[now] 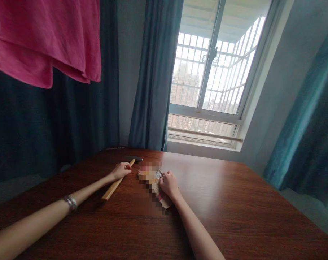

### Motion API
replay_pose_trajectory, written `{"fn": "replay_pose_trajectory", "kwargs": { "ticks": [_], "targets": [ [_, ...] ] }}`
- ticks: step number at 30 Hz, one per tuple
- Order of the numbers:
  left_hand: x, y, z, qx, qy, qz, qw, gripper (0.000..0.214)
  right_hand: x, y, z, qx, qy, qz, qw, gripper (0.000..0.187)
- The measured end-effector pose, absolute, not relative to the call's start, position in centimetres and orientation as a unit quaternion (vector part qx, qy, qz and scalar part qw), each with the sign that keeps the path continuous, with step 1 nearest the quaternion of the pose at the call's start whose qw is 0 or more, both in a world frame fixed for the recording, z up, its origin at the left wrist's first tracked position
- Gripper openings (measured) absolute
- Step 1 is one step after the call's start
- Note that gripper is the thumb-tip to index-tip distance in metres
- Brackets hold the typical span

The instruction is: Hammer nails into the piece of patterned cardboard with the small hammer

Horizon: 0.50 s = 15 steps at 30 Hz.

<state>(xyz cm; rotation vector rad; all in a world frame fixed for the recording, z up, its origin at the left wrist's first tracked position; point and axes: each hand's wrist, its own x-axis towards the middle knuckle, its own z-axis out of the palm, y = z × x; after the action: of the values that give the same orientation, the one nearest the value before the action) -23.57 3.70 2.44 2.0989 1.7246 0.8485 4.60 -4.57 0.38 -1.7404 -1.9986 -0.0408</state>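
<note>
My left hand (pixel 122 170) is curled over the wooden handle of a hammer (pixel 115 184) that lies on the dark wooden table (pixel 234 202), its dark head pointing away toward the far edge. My right hand (pixel 167 183) is closed and rests on a small flat object (pixel 153 180) in the middle of the table; that object is blurred out, so I cannot make out what it is. A metal bracelet (pixel 70 203) sits on my left wrist.
Behind the table are a barred window (pixel 212 72) and teal curtains (pixel 153 72) on both sides. A pink cloth (pixel 44 36) hangs at the upper left. A thin dark item (pixel 115 147) lies at the table's far edge.
</note>
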Motion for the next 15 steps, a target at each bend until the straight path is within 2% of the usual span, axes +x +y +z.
{"fn": "replay_pose_trajectory", "kwargs": {
  "ticks": [8,15],
  "targets": [
    [-23.8,3.6,2.3,0.748,0.596,0.264,0.122,0.014,0.2,-4.8,0.5,-0.524,-0.813,-0.020,0.252,0.021],
    [-24.3,4.1,2.4,0.781,0.569,0.225,0.126,0.019,-0.1,-5.1,0.6,-0.494,-0.829,-0.034,0.260,0.020]
  ]
}}
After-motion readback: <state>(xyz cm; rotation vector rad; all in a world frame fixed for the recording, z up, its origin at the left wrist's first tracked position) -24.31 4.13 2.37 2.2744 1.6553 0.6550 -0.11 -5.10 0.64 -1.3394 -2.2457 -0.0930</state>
